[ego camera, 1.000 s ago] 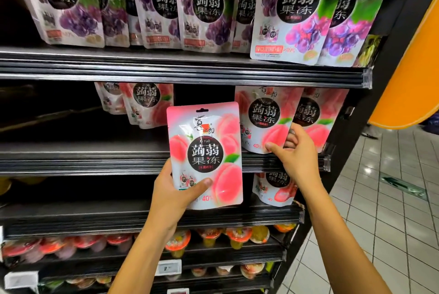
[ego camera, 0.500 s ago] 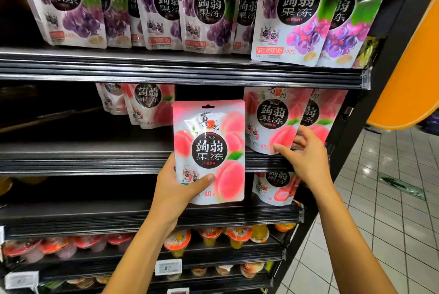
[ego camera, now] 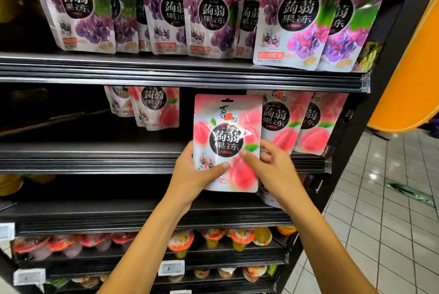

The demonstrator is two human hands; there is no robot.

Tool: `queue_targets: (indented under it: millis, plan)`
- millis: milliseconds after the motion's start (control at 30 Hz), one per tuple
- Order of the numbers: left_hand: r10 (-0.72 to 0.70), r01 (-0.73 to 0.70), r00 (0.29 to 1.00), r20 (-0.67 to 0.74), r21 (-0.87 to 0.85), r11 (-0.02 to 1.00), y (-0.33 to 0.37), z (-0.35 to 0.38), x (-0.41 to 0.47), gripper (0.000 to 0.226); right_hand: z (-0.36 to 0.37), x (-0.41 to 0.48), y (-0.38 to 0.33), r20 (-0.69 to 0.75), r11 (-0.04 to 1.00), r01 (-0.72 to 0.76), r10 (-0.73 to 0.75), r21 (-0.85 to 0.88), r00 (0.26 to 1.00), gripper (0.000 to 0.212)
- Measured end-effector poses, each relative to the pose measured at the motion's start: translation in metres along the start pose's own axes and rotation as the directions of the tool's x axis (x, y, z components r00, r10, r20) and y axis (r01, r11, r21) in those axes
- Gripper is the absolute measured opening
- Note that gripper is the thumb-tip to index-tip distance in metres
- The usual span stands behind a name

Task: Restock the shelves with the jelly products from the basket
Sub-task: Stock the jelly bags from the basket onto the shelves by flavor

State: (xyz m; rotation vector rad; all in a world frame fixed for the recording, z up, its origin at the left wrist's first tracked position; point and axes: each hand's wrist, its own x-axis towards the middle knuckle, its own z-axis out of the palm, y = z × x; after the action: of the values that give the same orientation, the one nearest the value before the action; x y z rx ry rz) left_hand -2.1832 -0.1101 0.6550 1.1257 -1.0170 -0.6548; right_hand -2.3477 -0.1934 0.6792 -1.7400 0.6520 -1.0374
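your left hand (ego camera: 192,175): fingers hidden behind the peach pouch (ego camera: 226,141), only the thumb shows. your right hand (ego camera: 273,170) pinches its right edge, fingers there blurred. the held pouch covers the left part of the rear peach pouches (ego camera: 287,125). lower pouch (ego camera: 268,197) mostly hidden by your right wrist. grape pouches (ego camera: 213,8) cut off by the top edge. left peach pouches (ego camera: 154,108): tops hidden by the shelf lip (ego camera: 166,73). jelly cups (ego camera: 237,239) blurred, flavours can't tell. price tags (ego camera: 171,268) unreadable. yellow items (ego camera: 9,184) cut by the left edge. orange panel (ego camera: 415,68) runs off the right edge.
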Motion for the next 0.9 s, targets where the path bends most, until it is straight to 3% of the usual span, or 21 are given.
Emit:
queue_targets:
  millis: [167,300,467,700,800,900]
  plan:
    - [-0.008,0.008,0.998,-0.054,-0.001,1.0,0.006,0.002,0.004,0.066,0.005,0.01,0.0,-0.091,0.978,-0.034,0.053,0.205,0.994,0.02]
    - [0.11,-0.077,0.982,-0.152,0.207,0.975,0.009,0.004,0.0,0.077,0.008,0.024,-0.003,-0.175,0.973,-0.011,0.053,0.232,0.983,0.019]
    - [0.262,-0.203,0.964,-0.047,0.506,0.838,0.004,0.017,-0.004,0.06,0.016,0.044,-0.003,-0.307,0.993,0.059,-0.025,0.102,0.951,0.022]
    - [0.178,-0.131,0.984,-0.01,0.641,0.757,-0.011,0.031,0.001,0.063,0.016,0.047,0.006,-0.256,0.987,0.101,-0.131,-0.126,0.958,0.026]
    - [0.193,-0.143,0.981,0.0,0.668,0.73,-0.013,0.031,0.001,0.062,0.007,0.044,0.008,-0.261,0.934,0.088,-0.187,-0.347,0.947,0.009]
    - [0.203,-0.16,0.979,0.016,0.678,0.718,-0.013,0.03,0.001,0.059,-0.002,0.036,0.013,-0.301,0.821,-0.046,-0.156,-0.569,0.941,0.014]
